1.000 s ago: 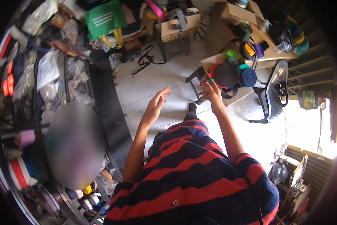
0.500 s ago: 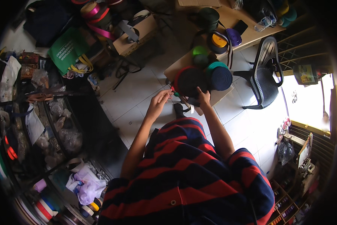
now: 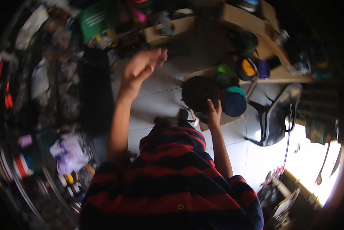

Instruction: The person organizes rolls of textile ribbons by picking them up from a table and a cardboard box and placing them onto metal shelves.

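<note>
Views: we have one, worn on the head.
Facing: we look steeply down past a striped shirt (image 3: 172, 180) onto the white tiled floor (image 3: 160, 96).
Nearness: shirt close, floor farther; rim bends edges.

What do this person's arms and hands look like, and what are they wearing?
Both forearms are bare, with no gloves, watch or rings that can be made out on the left hand or the right hand. A short-sleeved shirt with broad red and dark navy stripes covers the upper arms and shoulders.

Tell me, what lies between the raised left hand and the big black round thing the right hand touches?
In the head view, only bare white floor tiles separate the left hand from the black round thing.
</note>
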Demonstrator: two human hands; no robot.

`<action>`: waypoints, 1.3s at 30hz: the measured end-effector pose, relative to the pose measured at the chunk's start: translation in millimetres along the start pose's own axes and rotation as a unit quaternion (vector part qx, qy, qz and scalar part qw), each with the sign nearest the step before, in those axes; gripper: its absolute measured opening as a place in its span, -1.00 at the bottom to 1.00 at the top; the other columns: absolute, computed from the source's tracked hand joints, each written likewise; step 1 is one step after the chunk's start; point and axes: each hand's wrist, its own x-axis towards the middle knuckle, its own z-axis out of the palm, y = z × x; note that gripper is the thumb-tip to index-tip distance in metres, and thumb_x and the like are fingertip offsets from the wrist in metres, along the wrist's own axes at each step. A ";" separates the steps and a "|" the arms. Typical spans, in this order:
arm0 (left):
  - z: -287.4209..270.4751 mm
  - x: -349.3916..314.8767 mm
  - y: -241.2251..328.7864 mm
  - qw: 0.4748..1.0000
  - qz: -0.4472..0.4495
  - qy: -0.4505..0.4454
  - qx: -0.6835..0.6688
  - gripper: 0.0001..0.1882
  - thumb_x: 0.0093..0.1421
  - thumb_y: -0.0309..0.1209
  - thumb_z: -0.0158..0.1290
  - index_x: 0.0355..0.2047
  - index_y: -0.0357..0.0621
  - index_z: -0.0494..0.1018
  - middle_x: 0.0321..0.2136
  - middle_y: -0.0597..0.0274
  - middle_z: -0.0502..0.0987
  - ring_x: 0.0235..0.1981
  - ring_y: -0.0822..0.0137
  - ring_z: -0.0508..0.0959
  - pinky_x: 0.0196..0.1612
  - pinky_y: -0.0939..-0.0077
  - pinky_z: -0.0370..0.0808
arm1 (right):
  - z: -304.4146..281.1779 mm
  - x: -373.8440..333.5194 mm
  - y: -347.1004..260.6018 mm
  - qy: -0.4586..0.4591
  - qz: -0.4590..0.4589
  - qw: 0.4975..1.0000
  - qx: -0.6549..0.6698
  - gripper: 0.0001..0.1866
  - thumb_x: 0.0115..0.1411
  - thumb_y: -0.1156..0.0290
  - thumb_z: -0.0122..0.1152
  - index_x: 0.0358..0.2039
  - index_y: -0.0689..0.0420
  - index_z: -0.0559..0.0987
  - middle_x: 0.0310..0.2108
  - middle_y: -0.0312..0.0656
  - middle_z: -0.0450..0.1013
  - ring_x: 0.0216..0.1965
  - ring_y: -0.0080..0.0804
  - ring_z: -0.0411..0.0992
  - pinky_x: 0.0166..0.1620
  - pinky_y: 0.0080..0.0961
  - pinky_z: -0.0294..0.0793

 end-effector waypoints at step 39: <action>-37.9 -549.0 245.3 0.552 0.213 0.805 -0.040 -0.46 0.20 -0.38 0.11 0.13 -0.34 0.24 -0.02 0.09 0.45 -0.02 0.31 0.47 0.06 0.48 0.39 | 442.3 -439.8 58.7 -0.822 0.161 0.543 -0.060 -0.58 0.37 0.26 -0.09 0.13 0.23 0.24 0.02 -0.04 0.34 -0.01 -0.29 0.38 -0.03 -0.31 0.44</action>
